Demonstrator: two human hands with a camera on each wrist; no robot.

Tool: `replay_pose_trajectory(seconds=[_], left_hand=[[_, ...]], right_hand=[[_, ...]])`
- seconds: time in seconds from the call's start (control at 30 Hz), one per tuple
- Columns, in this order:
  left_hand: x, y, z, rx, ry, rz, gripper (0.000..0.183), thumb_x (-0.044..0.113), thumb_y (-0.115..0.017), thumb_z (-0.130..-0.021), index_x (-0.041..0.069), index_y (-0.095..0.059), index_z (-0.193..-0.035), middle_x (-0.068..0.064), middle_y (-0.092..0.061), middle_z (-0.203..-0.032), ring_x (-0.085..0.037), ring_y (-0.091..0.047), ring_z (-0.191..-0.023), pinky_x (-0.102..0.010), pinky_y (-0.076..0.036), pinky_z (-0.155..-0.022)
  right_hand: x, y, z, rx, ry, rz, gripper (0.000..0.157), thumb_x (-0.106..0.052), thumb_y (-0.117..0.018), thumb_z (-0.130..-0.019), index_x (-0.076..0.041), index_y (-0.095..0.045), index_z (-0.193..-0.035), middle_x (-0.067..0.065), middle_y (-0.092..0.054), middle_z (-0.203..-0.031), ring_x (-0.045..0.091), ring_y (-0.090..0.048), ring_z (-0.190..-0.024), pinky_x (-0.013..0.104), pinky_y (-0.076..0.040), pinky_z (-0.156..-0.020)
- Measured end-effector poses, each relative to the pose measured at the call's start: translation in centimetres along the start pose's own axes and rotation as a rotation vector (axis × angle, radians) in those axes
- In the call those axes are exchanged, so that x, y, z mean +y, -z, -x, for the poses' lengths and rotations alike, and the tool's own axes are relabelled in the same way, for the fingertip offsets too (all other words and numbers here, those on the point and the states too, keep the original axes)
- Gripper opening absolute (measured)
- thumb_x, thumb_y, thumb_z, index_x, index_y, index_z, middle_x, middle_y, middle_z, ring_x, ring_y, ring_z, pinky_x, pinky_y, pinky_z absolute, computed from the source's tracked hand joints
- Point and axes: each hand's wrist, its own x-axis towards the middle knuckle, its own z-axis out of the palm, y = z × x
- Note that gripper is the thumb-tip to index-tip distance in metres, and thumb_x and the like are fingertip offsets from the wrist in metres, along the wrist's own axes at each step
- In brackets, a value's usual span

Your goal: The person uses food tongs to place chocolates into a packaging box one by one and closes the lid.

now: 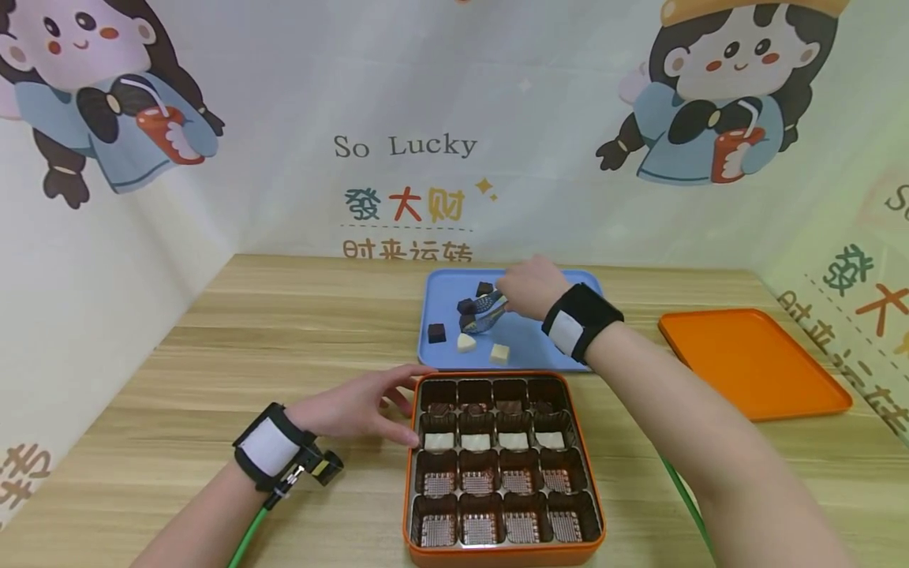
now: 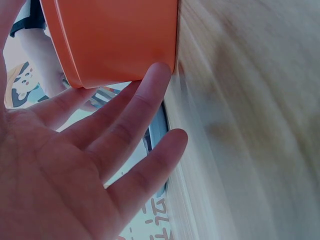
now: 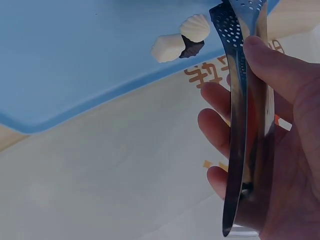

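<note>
An orange box [image 1: 410,465] of small compartments lies near me, with one row of dark chocolates [image 1: 474,409] and one row of white ones [image 1: 476,442]. My left hand [image 1: 362,406] lies flat on the table, its straight fingers [image 2: 150,110] touching the box's left wall [image 2: 115,40]. My right hand [image 1: 527,286] reaches over the blue tray [image 1: 540,339] and grips metal tongs [image 1: 484,312] [image 3: 239,100]. The tong tips sit by a dark chocolate [image 1: 465,307]; whether they clamp it I cannot tell. Loose white pieces [image 1: 465,342] [image 3: 170,47] and a dark piece [image 1: 436,333] lie on the tray [image 3: 75,60].
An orange lid [image 1: 753,359] lies on the wooden table at the right. Printed backdrop walls close in the table at the back and both sides. Bare tabletop [image 1: 248,339] stretches to the left of the blue tray.
</note>
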Motion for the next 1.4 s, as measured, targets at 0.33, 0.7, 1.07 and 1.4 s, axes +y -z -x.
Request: replay_pose_trajectory(seconds=[0.33, 0.7, 1.07, 1.4], left_hand=[[0.0, -0.1, 0.0, 0.006, -0.001, -0.013, 0.080, 0.040, -0.072, -0.073, 0.027, -0.030, -0.140, -0.002, -0.037, -0.136, -0.015, -0.051, -0.102, -0.034, -0.044, -0.082], [0.0, -0.2, 0.2, 0.008, 0.023, -0.001, 0.083, 0.042, -0.072, -0.072, 0.028, -0.028, -0.141, -0.008, -0.039, -0.135, -0.013, -0.052, -0.100, -0.033, -0.044, -0.082], [0.2, 0.0, 0.0, 0.006, 0.018, 0.005, 0.082, 0.040, -0.073, -0.072, 0.028, -0.029, -0.140, -0.005, -0.039, -0.134, -0.015, -0.051, -0.101, -0.033, -0.044, -0.081], [0.1, -0.1, -0.1, -0.012, -0.004, 0.034, 0.082, 0.037, -0.072, -0.074, 0.025, -0.027, -0.141, -0.010, -0.037, -0.134, -0.018, -0.051, -0.101, -0.035, -0.044, -0.081]], right_hand=[[-0.4, 0.7, -0.3, -0.062, -0.020, 0.040, 0.013, -0.024, -0.063, -0.084, -0.013, -0.067, -0.090, 0.000, -0.064, -0.081, 0.016, -0.057, -0.073, 0.036, -0.045, -0.070], [0.3, -1.1, 0.7, -0.076, -0.012, -0.155, 0.019, -0.023, -0.059, -0.088, -0.011, -0.066, -0.101, 0.004, -0.064, -0.091, 0.018, -0.059, -0.082, 0.032, -0.047, -0.070], [1.8, 1.7, 7.8, 0.107, 0.077, -0.367, 0.004, -0.021, -0.058, -0.088, -0.017, -0.058, -0.088, -0.004, -0.047, -0.071, 0.012, -0.041, -0.058, 0.028, -0.034, -0.053], [-2.6, 5.1, 12.4, 0.162, 0.271, -0.262, 0.023, -0.026, -0.060, -0.086, -0.014, -0.063, -0.106, -0.005, -0.054, -0.079, 0.008, -0.046, -0.060, 0.022, -0.040, -0.053]])
